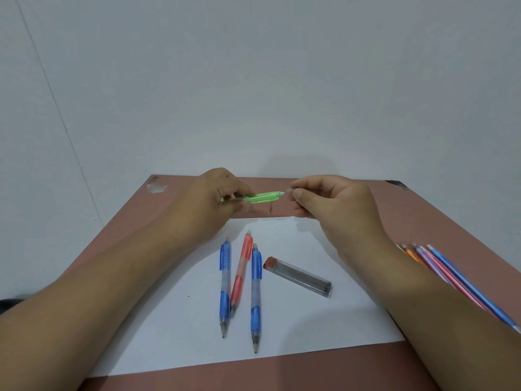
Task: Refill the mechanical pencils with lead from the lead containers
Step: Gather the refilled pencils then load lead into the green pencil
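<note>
- Left hand [210,197]: grip closed round the green mechanical pencil [255,197], held level above the far part of the tabletop [423,221], its cap end toward the right hand.
- Right hand [329,204]: fingertips pinched on a small pale piece [289,190], too small to identify, just beside the pencil's end.
- White paper sheet [324,328]: lay on the tabletop, carrying the items below.
- Two blue mechanical pencils [225,286] [256,297]: lay lengthwise, tips toward the person.
- Red mechanical pencil [242,273]: lay slanted between them, its tip end touching the left blue one.
- Lead container [298,276]: clear tube with red cap, lay slanted right of the pencils.
- Coloured pencils [439,266]: a bunch at the right edge, partly hidden by the right forearm.
</note>
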